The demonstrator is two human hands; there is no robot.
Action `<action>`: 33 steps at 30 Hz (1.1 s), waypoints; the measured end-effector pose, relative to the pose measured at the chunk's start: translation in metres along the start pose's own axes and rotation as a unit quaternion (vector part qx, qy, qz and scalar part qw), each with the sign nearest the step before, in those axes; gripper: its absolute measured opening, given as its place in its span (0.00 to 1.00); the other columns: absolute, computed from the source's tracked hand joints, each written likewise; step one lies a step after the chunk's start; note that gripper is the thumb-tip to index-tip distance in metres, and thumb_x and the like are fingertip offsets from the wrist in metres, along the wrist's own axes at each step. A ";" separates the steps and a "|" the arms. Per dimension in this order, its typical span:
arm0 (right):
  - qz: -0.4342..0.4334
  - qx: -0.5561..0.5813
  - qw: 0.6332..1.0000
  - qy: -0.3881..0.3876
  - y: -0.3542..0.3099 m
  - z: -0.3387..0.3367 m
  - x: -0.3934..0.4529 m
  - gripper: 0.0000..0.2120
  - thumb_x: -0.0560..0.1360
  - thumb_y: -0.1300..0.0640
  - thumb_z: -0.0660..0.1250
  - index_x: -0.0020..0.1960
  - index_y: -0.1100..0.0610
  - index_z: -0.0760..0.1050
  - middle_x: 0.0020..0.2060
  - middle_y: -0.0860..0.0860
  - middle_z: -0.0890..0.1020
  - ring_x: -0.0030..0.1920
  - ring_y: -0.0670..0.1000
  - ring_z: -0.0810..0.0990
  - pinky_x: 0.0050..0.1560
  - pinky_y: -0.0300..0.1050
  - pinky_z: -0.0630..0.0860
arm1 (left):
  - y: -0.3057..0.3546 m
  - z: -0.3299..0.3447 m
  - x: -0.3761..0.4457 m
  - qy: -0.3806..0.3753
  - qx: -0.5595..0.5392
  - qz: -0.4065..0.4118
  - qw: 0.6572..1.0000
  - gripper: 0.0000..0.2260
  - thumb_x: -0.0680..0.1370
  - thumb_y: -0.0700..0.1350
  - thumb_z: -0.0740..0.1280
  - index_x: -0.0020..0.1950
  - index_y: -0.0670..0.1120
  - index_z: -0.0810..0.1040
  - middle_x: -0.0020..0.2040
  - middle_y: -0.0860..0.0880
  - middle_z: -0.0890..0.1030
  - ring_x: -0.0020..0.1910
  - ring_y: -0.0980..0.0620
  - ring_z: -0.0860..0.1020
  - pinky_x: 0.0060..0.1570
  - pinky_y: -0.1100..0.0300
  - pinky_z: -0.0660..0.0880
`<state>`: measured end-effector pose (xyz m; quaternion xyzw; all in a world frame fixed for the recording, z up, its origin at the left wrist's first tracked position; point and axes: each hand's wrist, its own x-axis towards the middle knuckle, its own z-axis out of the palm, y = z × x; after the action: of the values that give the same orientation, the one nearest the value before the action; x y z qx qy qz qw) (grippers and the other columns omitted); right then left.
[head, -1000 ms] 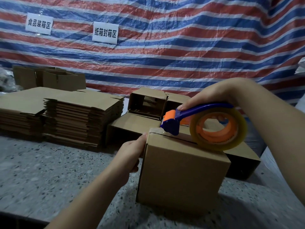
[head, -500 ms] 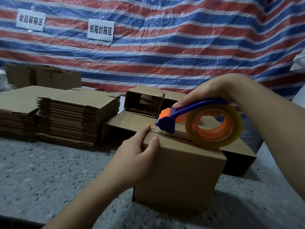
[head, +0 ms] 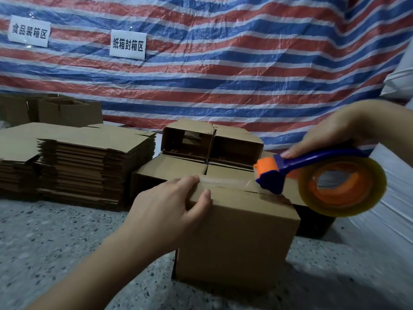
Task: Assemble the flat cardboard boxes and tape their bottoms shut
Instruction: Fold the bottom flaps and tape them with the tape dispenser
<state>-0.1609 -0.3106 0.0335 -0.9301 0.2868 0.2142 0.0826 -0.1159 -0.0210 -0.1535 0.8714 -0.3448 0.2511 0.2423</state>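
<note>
Head view: left hand [head: 169, 204] holds box [head: 234, 238]; right hand [head: 330, 135] grips tape dispenser [head: 312, 175].

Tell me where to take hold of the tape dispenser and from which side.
Grip the tape dispenser by its blue handle, coming from above, as the right hand does now. The handle arches over the tape roll, and the blue head points down at the box.
</note>
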 end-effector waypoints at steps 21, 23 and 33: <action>-0.011 0.047 0.998 0.043 0.027 0.014 0.024 0.35 0.65 0.30 0.76 0.59 0.57 0.82 0.49 0.56 0.87 0.46 0.54 0.87 0.48 0.48 0.82 | 0.052 0.005 0.034 -0.160 0.135 0.154 0.966 0.44 0.68 0.74 0.39 0.75 0.52 0.63 0.74 0.52 0.68 0.73 0.53 0.65 0.71 0.55 0.60; -0.014 0.040 0.994 0.097 0.034 0.025 0.038 0.25 0.75 0.38 0.71 0.59 0.59 0.82 0.54 0.59 0.86 0.54 0.57 0.85 0.59 0.51 0.81 | 0.053 0.004 0.033 -0.161 0.126 0.147 0.968 0.44 0.68 0.74 0.38 0.76 0.53 0.61 0.75 0.52 0.67 0.74 0.54 0.64 0.71 0.55 0.59; -0.001 0.003 1.000 -0.011 0.051 0.028 0.001 0.46 0.51 0.23 0.72 0.58 0.55 0.80 0.46 0.55 0.88 0.43 0.52 0.87 0.43 0.44 0.82 | 0.073 -0.003 0.051 -0.234 0.114 0.151 0.954 0.40 0.71 0.75 0.52 0.77 0.54 0.58 0.80 0.52 0.56 0.77 0.52 0.56 0.71 0.57 0.51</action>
<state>-0.1993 -0.3454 0.0070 -0.9278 0.2856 0.2232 0.0886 -0.1372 -0.0902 -0.1022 0.8652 -0.4888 0.1111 0.0132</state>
